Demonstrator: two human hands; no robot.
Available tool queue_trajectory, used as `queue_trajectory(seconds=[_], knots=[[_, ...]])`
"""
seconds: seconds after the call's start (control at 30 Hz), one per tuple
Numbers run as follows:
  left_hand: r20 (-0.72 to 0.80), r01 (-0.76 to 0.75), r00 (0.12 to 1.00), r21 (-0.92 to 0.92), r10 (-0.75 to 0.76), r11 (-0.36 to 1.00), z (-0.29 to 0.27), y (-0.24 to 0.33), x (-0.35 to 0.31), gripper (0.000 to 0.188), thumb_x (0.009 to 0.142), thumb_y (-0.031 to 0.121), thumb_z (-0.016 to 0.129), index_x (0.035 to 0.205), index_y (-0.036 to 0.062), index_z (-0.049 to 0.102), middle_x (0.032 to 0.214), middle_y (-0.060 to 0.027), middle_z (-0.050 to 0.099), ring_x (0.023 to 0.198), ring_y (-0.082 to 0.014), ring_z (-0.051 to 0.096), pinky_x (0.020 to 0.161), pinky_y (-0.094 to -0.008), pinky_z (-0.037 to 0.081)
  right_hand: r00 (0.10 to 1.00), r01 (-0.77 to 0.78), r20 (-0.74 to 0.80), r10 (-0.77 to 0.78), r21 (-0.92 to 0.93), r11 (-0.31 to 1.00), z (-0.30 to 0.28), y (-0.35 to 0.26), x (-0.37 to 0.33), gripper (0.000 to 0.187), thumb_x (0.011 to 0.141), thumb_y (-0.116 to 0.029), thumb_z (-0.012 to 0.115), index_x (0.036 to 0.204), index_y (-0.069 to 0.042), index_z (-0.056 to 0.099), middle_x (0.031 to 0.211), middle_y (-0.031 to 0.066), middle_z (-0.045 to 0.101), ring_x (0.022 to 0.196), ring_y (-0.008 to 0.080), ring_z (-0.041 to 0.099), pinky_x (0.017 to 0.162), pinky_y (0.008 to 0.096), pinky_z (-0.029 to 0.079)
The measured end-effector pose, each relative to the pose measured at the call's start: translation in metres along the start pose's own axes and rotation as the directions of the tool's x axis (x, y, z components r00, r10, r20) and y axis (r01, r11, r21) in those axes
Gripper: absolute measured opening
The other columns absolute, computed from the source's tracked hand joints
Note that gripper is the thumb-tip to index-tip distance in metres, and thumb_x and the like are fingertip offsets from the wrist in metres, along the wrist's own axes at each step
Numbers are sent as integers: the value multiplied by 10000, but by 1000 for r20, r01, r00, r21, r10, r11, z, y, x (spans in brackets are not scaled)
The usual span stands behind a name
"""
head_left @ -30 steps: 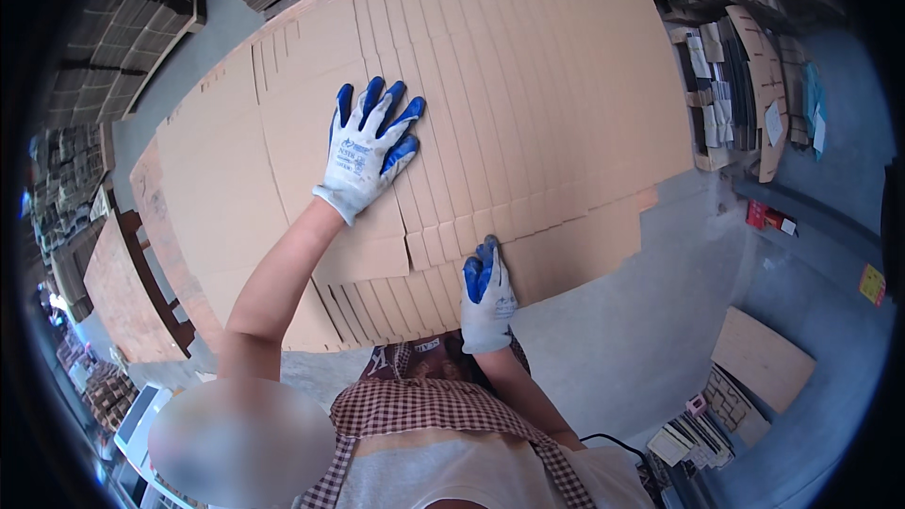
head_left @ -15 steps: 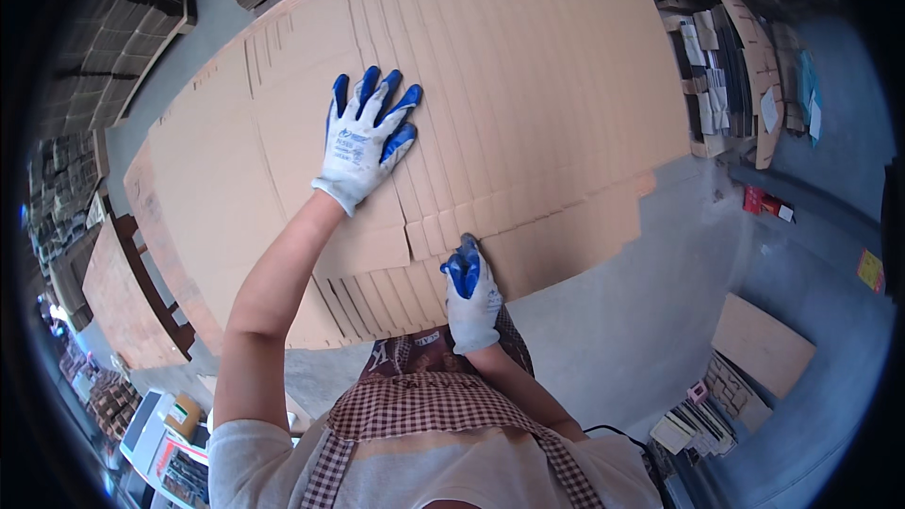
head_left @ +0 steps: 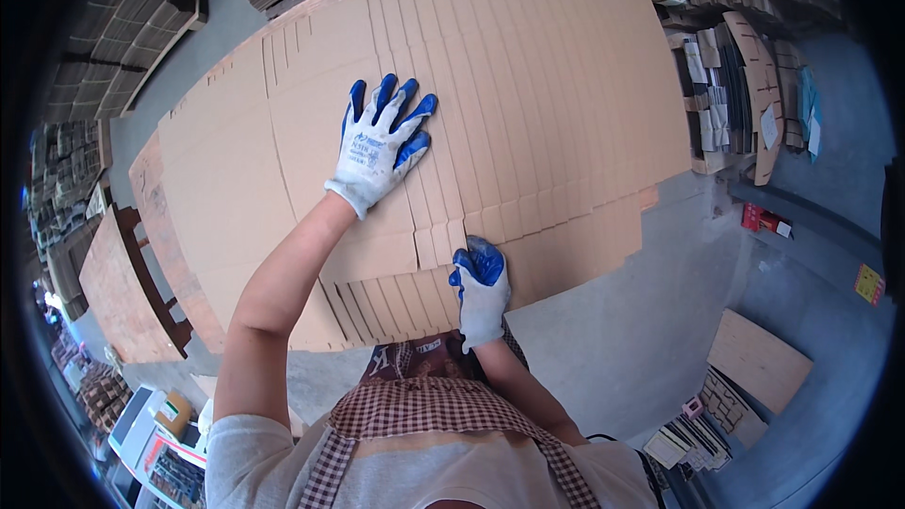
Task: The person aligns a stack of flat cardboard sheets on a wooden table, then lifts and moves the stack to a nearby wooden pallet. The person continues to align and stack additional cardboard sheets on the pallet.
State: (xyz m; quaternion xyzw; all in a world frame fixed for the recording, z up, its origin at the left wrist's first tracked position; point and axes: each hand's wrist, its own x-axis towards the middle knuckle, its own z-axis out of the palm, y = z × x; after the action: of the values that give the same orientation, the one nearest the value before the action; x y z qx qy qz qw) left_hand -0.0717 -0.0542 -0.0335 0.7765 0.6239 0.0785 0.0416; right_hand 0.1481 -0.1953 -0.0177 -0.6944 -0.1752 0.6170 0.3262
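Observation:
A stack of flat brown cardboard sheets (head_left: pixel 566 94) lies before me, their edges staggered in narrow parallel strips. My left hand (head_left: pixel 372 155), in a white glove with blue fingertips, presses flat on the sheets, fingers spread. Lower and to the right, my right hand (head_left: pixel 484 287) wears a matching glove. Its fingers are curled, with the blue palm side partly turned up, at the near part of the stack beside a sheet's cut edge. Whatever those fingers hold is hidden.
Under the cardboard shows a worn wooden board (head_left: pixel 156 188). Bundled cardboard stacks (head_left: pixel 132 24) stand at the far left, with more upright cardboard pieces (head_left: pixel 721 85) at the right. A wooden panel (head_left: pixel 760 358) and a pile of papers (head_left: pixel 693 438) lie lower right.
My right hand has shifted slightly right and nearer to me, and a step between sheet edges now shows beside it. The left hand stays flat on the cardboard.

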Motion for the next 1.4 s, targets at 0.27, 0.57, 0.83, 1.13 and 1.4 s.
queue_trajectory(seconds=[0.27,0.57,0.83,1.13,1.4], knots=[[-4,-7,1000,-15,7,1000,-1,0,1,564,997,397,611,1538,271,512,1599,-84,456,1518,-331,349,1272,-583,173,1000,7,-5,-7,98,995,0,3,4,346,932,91,649,1242,-64,648,959,25,713,641,56,593,511,184,435],[-13,-12,1000,-33,11,999,-3,1,1,569,985,381,630,1531,263,519,1604,-88,450,1521,-337,344,1272,-583,167,1000,14,5,-15,152,988,1,2,5,346,931,112,630,1230,-61,633,941,25,691,632,58,574,531,189,446],[-32,-5,999,-36,4,999,0,4,0,587,964,365,661,1527,271,524,1610,-94,442,1520,-352,342,1271,-590,168,999,30,-20,-30,12,999,-1,-2,7,345,928,74,680,1236,-79,649,932,2,687,640,47,578,518,189,440],[-79,9,997,-80,-15,997,-3,3,-1,604,954,398,667,1528,277,524,1615,-91,440,1524,-357,336,1270,-595,170,990,105,-68,-122,-212,972,-31,-35,3,284,959,-39,716,1236,-91,684,929,-12,705,664,37,609,520,196,455],[-21,-142,990,-28,142,989,-18,28,23,560,978,415,618,1510,261,536,1574,-84,477,1509,-348,361,1258,-620,194,938,313,20,-347,-477,821,-70,0,24,436,949,-118,721,1372,-84,624,1144,103,738,938,239,732,761,344,579]])
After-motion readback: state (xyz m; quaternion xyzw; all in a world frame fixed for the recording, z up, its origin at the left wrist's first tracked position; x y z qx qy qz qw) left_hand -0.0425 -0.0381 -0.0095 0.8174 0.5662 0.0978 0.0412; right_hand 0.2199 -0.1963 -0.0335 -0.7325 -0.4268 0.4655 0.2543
